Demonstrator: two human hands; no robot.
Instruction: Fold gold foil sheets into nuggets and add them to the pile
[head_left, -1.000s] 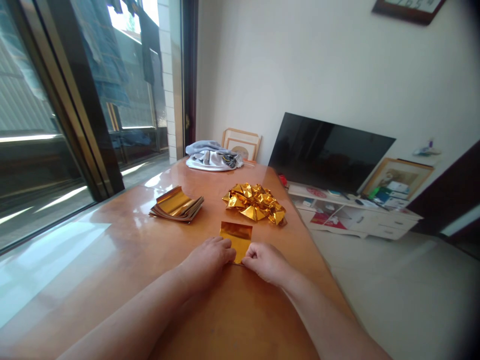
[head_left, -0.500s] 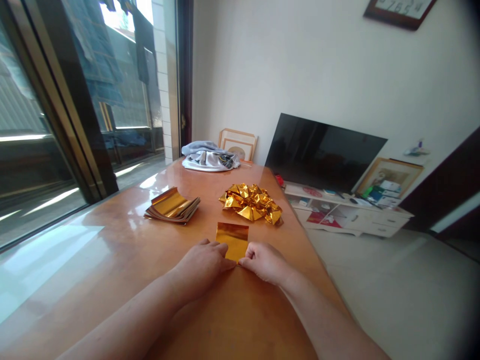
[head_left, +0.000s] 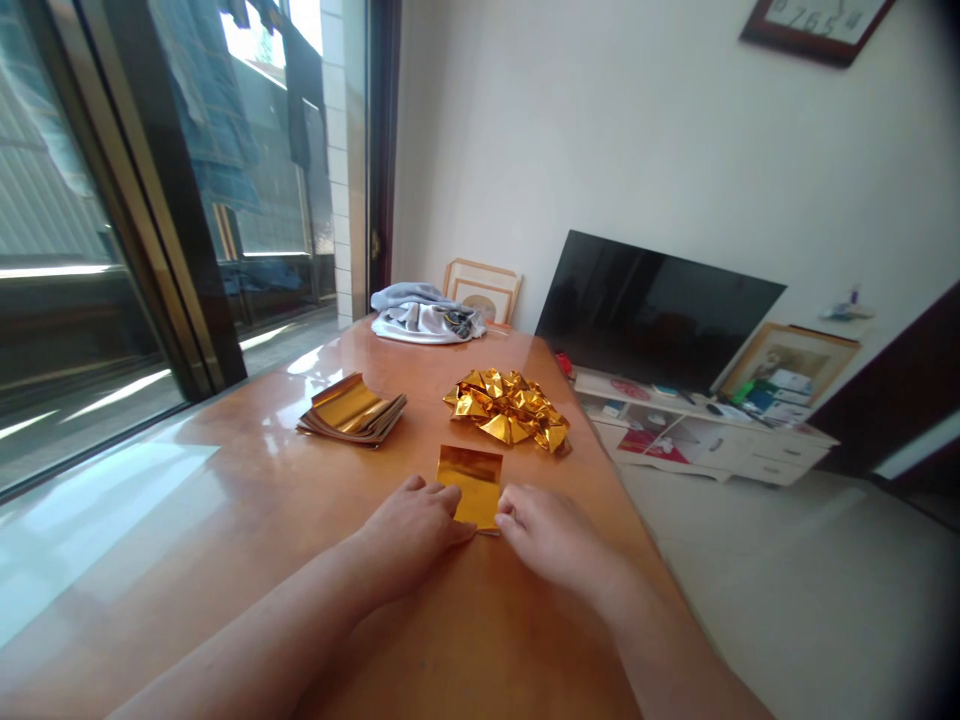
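Note:
A small sheet of gold foil paper [head_left: 474, 485] lies on the table before me, its near edge folded or slightly raised. My left hand [head_left: 420, 515] grips its left near side, thumb along the near edge and fingers on top. My right hand [head_left: 534, 528] is closed at the right near corner, fingers curled with the paper's edge at their tips. Beyond the sheet sits a heap of folded gold foil pieces [head_left: 510, 405]. To the left rests a stack of flat gold foil sheets [head_left: 351, 412], their edges fanned.
The glossy wooden table [head_left: 247, 540] runs away from me, its right edge close to my right arm. Bundled grey clothing [head_left: 424, 315] lies at its far end. A television [head_left: 652, 310] stands on a white cabinet [head_left: 757, 450] beyond. A glass sliding door [head_left: 90, 250] is on the left.
My right hand has slid a little rightward along the near edge to the sheet's corner. The left hand keeps its place on the paper. The whole view has shifted slightly.

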